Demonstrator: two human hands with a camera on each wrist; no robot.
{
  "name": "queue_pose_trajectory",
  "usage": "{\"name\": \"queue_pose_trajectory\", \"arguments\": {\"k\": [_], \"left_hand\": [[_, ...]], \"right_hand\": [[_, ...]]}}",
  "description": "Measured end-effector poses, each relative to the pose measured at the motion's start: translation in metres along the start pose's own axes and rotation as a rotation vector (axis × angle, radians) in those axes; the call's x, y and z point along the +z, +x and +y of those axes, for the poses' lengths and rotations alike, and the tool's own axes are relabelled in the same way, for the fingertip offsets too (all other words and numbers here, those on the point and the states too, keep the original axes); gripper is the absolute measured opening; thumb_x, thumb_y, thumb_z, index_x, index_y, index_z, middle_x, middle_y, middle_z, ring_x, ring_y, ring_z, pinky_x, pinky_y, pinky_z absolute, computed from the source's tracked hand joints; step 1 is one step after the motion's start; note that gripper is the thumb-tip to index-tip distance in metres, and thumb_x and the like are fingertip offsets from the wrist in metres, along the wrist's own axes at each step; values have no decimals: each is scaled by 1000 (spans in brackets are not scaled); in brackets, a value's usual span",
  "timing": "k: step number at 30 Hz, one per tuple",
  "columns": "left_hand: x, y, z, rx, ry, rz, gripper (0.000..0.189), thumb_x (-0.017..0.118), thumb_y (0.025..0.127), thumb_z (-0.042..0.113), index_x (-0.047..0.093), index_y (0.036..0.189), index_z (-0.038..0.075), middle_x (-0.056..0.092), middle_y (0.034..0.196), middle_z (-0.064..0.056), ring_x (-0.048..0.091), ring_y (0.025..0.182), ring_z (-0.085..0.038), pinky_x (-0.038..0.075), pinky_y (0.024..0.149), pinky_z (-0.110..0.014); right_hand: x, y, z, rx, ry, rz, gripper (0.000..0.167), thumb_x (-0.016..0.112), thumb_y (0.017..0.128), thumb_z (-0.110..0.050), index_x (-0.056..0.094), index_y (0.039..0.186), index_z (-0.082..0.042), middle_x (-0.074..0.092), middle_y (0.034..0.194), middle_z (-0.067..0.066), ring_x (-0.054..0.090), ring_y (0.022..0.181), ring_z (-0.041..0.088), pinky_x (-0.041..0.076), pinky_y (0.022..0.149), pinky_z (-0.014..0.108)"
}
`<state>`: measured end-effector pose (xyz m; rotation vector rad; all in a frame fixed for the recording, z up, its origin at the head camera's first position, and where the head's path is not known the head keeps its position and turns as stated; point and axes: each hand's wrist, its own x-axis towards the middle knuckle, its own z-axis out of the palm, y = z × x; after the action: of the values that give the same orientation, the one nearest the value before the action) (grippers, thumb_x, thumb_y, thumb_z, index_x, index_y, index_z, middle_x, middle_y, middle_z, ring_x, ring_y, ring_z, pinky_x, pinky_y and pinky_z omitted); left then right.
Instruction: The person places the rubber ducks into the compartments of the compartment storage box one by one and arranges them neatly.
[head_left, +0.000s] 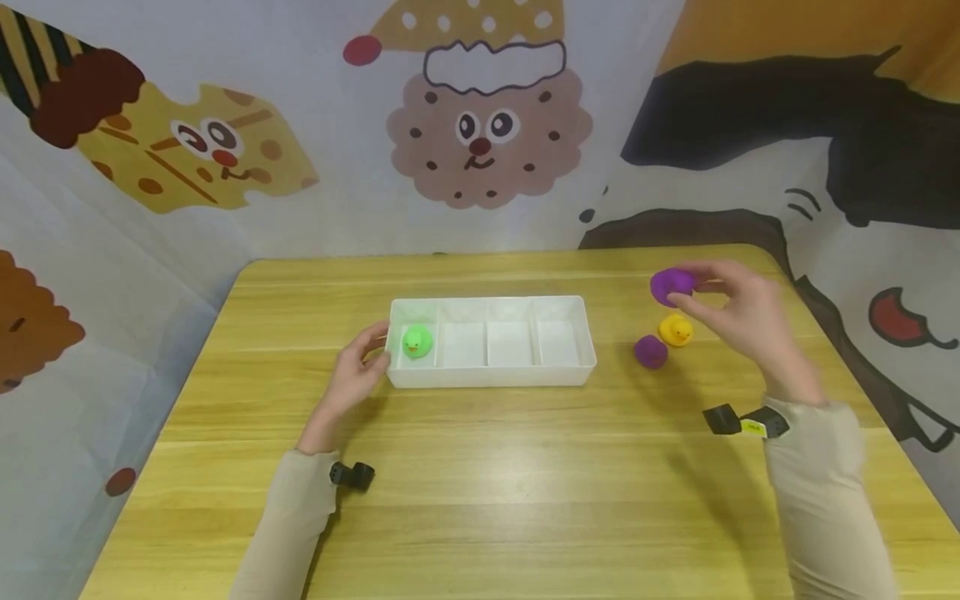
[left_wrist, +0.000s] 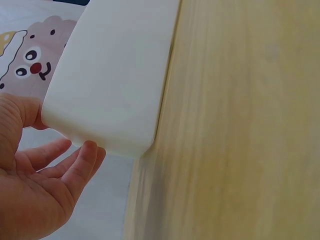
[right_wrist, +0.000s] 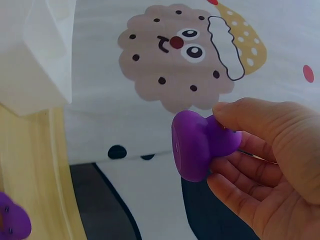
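A white divided tray (head_left: 491, 377) lies on the table. Its leftmost compartment has a green toy duck (head_left: 417, 342) in it. My left hand (head_left: 358, 367) holds the tray's left end; in the left wrist view the thumb is at the tray's edge and bent fingers (left_wrist: 82, 162) touch the end wall. Raised above the table at the right, my right hand (head_left: 738, 312) pinches a purple toy duck (right_wrist: 192, 145) between thumb and fingers. Below that hand sit a yellow toy duck (head_left: 676, 331) and a second purple toy duck (head_left: 651, 352), close together.
The wooden table (head_left: 495, 500) ends at a back edge just behind the tray. Behind it hangs a cloth (head_left: 337, 225) printed with cartoon cookies and cheese. A small dark camera (head_left: 362, 477) is strapped at the left wrist, another camera (head_left: 722, 419) at the right.
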<state>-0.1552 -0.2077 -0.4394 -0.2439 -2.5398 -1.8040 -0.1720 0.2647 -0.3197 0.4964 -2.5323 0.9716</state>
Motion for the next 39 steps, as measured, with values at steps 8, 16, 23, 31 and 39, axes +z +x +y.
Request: {"name": "queue_pose_trajectory", "arguments": {"k": [8,16,23,31,39], "left_hand": [[1,-1,1,20,1,10,46,46,90,-7,38,135,-11,44,135,-28,46,120,-41,43,97,-49],[1,-1,-1,19,4,9,47,46,90,-8,37,136,-11,43,136,-29,45,121,-41,44,97,-48],[1,-5,20,-7,-3,-3,46,44,90,-11,35,135,-15,40,135,-33,43,121,-46,41,98,-53],[2,-10,38,-9,8,-1,46,43,89,-12,34,134,-18,40,134,-36,42,120,-48,40,98,-53],[2,-10,36,-2,-3,-3,46,43,89,-12,35,133,-18,39,134,-36,42,120,-49,40,98,-54]], "right_hand": [[11,11,-13,27,37,-22,37,75,77,-3,63,112,3,66,103,18,50,85,-12,41,76,4],[20,17,-20,37,52,-41,37,75,77,-3,61,111,3,65,103,15,52,85,-7,42,76,3],[26,22,-27,29,88,-66,38,74,77,-3,62,112,2,66,103,13,54,85,-9,44,75,6],[34,28,-38,-45,128,-99,38,73,78,-1,61,113,2,65,106,14,60,89,15,49,82,15],[46,33,-48,-113,170,-120,38,75,76,0,63,112,2,66,105,14,60,88,19,53,82,33]]}}
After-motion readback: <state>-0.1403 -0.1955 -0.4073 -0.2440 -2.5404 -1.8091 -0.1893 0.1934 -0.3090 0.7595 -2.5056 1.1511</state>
